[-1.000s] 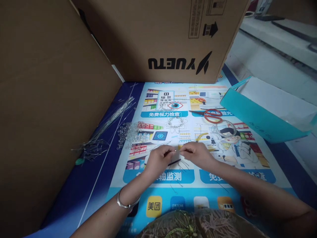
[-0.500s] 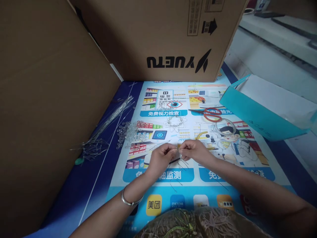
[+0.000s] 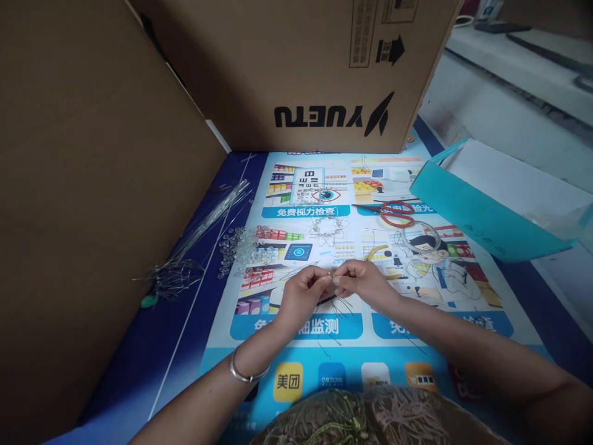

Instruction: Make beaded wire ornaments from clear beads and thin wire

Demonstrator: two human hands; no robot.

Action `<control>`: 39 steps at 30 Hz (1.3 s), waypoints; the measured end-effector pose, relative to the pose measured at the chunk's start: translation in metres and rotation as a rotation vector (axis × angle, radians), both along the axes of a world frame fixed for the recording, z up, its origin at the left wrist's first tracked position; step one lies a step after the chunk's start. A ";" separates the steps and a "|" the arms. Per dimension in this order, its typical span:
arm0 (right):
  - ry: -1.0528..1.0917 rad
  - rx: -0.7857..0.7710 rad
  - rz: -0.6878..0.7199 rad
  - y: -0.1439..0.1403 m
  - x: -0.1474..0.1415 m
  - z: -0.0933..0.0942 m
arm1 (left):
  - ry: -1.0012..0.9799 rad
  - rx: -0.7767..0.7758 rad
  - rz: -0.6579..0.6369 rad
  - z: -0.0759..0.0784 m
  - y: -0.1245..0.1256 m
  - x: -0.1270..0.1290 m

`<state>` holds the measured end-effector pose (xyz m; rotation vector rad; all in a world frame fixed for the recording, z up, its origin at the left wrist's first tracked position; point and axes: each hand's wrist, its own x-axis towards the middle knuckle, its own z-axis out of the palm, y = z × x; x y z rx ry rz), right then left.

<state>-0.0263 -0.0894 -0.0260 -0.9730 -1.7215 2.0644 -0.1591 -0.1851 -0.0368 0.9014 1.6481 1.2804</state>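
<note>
My left hand and my right hand meet above the printed sheet, each closed in a pinch. Thin wire is between their fingertips, with a tiny yellowish bit showing where they meet. Loose ends of thin wires fan out below the fingers; the rest is hidden behind them. Just beyond my hands lies a ring of clear beads on wire. A heap of clear beads spreads to the left.
Red-handled scissors and a coil of wire lie right of the bead ring. A bundle of wires is at left. Cardboard walls rise behind and on the left. A turquoise box stands at right.
The fingertips of my two hands have come closer together, the right one shifting slightly left. The things on the table have not moved.
</note>
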 end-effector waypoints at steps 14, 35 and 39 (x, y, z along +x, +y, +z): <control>-0.269 0.355 0.279 0.015 0.009 0.013 | 0.855 0.086 -0.187 0.017 -0.007 -0.054; -0.920 1.359 0.524 0.066 0.033 0.047 | 1.338 -0.138 -0.360 0.010 -0.007 -0.063; -0.890 1.379 0.506 0.076 0.040 0.052 | 1.383 -0.196 -0.379 0.014 -0.015 -0.065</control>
